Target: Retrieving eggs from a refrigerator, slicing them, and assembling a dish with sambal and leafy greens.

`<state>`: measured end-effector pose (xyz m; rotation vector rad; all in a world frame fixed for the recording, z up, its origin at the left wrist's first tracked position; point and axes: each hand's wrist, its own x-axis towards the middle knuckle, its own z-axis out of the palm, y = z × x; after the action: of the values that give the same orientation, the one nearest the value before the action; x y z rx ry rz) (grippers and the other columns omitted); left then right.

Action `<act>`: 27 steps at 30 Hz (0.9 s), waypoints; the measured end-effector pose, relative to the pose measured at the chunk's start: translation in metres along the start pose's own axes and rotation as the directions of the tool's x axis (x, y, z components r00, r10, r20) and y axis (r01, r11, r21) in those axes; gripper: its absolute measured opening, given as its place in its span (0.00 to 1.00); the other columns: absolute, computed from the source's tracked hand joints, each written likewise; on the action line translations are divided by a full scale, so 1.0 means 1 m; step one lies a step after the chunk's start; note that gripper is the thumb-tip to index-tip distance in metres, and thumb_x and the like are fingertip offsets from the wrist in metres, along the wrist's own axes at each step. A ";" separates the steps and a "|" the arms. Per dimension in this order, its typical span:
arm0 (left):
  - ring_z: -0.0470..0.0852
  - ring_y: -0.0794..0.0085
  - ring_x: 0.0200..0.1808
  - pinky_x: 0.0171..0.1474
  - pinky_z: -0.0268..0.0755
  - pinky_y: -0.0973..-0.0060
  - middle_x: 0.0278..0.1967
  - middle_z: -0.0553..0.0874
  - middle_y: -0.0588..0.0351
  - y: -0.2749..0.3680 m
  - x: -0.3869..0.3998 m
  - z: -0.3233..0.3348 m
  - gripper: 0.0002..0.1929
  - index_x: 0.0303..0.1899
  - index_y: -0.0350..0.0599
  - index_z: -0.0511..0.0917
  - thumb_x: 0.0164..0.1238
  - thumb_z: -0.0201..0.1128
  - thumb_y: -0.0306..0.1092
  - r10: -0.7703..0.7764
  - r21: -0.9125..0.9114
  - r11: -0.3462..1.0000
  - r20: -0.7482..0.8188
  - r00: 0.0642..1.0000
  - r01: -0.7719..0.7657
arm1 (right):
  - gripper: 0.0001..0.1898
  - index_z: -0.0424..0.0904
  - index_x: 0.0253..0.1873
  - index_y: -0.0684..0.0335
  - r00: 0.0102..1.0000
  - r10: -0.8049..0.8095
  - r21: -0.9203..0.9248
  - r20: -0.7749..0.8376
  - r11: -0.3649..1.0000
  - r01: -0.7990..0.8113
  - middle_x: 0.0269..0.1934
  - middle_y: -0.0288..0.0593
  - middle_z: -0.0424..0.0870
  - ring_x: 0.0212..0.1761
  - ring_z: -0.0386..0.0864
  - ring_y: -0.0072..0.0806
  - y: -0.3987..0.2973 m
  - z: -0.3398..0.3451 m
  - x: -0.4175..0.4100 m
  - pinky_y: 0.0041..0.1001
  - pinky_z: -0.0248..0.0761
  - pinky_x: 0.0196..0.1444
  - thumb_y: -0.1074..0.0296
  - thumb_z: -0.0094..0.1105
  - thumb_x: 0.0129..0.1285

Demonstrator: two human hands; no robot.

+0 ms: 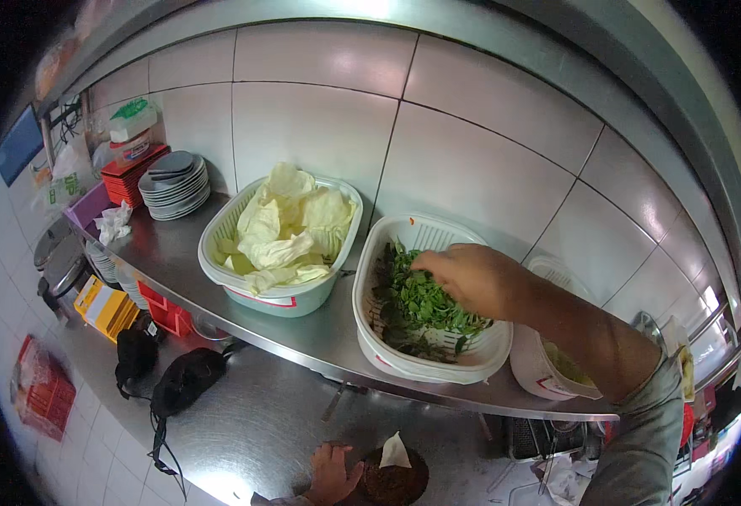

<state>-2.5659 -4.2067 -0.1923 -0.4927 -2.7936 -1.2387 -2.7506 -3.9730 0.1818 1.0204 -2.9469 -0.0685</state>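
Note:
My right hand reaches over the white plastic basket of green herb leaves, its fingertips down at the leaves; whether they pinch any is hidden. Darker leaves lie along the basket's left side. My left hand rests low on the steel counter, fingers apart, beside a round dark brown item with a white pointed piece on top. Left of the herbs, on the same steel shelf, a second basket is heaped with pale cabbage leaves.
The steel shelf overhangs the lower counter. Stacked grey plates and red trays stand at its left. Black pouches with straps lie below. A third white basket sits under my right forearm, against a tiled wall.

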 end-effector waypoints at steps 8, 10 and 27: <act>0.75 0.46 0.50 0.53 0.64 0.51 0.48 0.78 0.42 -0.003 -0.003 -0.009 0.23 0.52 0.39 0.74 0.59 0.68 0.42 0.100 -0.031 0.994 -0.033 0.994 -0.101 | 0.24 0.68 0.62 0.63 0.964 0.179 0.517 -0.198 0.854 -0.052 0.35 0.43 0.86 0.39 0.84 0.29 0.002 -0.035 -0.007 0.29 0.76 0.46 0.77 0.62 0.61; 0.75 0.46 0.49 0.52 0.64 0.51 0.47 0.78 0.42 -0.004 -0.006 -0.008 0.23 0.51 0.39 0.74 0.59 0.69 0.42 0.074 -0.044 0.996 0.003 0.997 -0.074 | 0.26 0.65 0.64 0.63 0.953 0.272 0.739 -0.132 0.668 -0.088 0.37 0.42 0.86 0.41 0.82 0.23 0.003 -0.039 -0.009 0.28 0.75 0.46 0.77 0.63 0.63; 0.75 0.43 0.47 0.49 0.65 0.50 0.44 0.77 0.41 -0.014 -0.031 -0.003 0.26 0.50 0.39 0.74 0.57 0.70 0.46 0.125 -0.014 0.992 -0.100 0.987 -0.127 | 0.24 0.65 0.65 0.58 0.960 -0.018 0.179 -0.279 0.981 0.071 0.40 0.45 0.76 0.41 0.80 0.36 -0.034 -0.014 -0.013 0.31 0.74 0.46 0.82 0.53 0.65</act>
<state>-2.5405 -4.2263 -0.2050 -0.5823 -2.6262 -1.2308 -2.7186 -3.9920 0.1942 1.0214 -2.7136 0.3308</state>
